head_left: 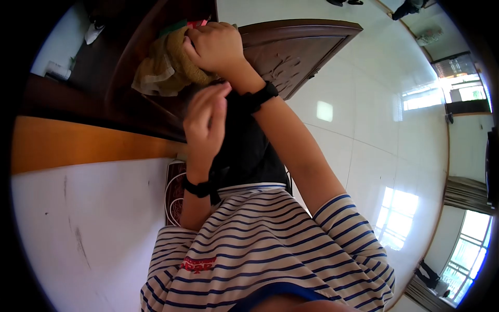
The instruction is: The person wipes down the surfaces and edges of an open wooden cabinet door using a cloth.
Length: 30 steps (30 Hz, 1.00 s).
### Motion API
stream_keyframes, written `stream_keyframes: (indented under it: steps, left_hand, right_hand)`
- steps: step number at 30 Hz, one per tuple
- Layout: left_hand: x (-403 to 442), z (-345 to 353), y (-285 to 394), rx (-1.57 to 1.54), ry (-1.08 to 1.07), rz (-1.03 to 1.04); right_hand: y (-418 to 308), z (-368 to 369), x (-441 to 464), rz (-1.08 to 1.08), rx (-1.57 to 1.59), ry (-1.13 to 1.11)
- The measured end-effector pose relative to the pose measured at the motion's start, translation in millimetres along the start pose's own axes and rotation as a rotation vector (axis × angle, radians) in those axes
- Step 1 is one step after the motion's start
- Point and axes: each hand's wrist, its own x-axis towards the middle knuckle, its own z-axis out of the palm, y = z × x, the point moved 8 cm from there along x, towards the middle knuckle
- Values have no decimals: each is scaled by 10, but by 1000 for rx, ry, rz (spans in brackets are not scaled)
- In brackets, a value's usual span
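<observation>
A bunched brown fuzzy cloth (166, 62) with a pale tag-like patch hangs at the opening of a dark wooden cabinet (122, 67). My right hand (215, 47) is closed on the upper edge of this cloth, thumb toward the left. Just below it, my left hand (202, 119) is held up with its fingers loosely stretched and nothing in them, apart from the cloth. Behind the cloth, something green and red (195, 24) peeks out, too covered to name. Both wrists wear black bands.
A carved cabinet door (296, 57) stands swung out beyond my right hand. An orange wood strip (93, 143) borders a white wall (104, 223) on the left. A dark patterned object with a white cable (174, 190) is beside me. Glossy tiled floor (358, 109) stretches right.
</observation>
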Motion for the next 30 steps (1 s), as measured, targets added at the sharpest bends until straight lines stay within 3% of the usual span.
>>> stream_keyframes:
  steps: [2, 8, 10, 14, 15, 20, 22, 24, 26, 30]
  left_hand:
    - [35, -121, -268, -306, 85, -330]
    - [429, -462, -381, -334, 284, -285]
    - [619, -534, -251, 278, 297, 120]
    - [735, -387, -579, 796, 215, 215]
    - [737, -376, -706, 725, 189, 64]
    - [769, -333, -706, 877, 260, 99]
    - [809, -318, -720, 904, 172, 23]
    - [883, -334, -704, 875, 162, 12]
    - [943, -318, -901, 875, 8, -261]
    - [1051, -352, -979, 837, 67, -252]
  right_hand:
    - [-38, -33, -8, -19, -4, 4]
    - [23, 19, -33, 20, 24, 51]
    - [17, 42, -43, 7, 20, 75]
    - [11, 64, -47, -3, 7, 55]
    - [12, 75, -52, -6, 2, 45]
    - [23, 91, -72, -2, 8, -3]
    - [-14, 17, -59, -82, -13, 119]
    - [10, 39, -73, -75, -21, 106]
    - [9, 38, -85, -83, -49, 133]
    - [0, 4, -72, -15, -87, 20]
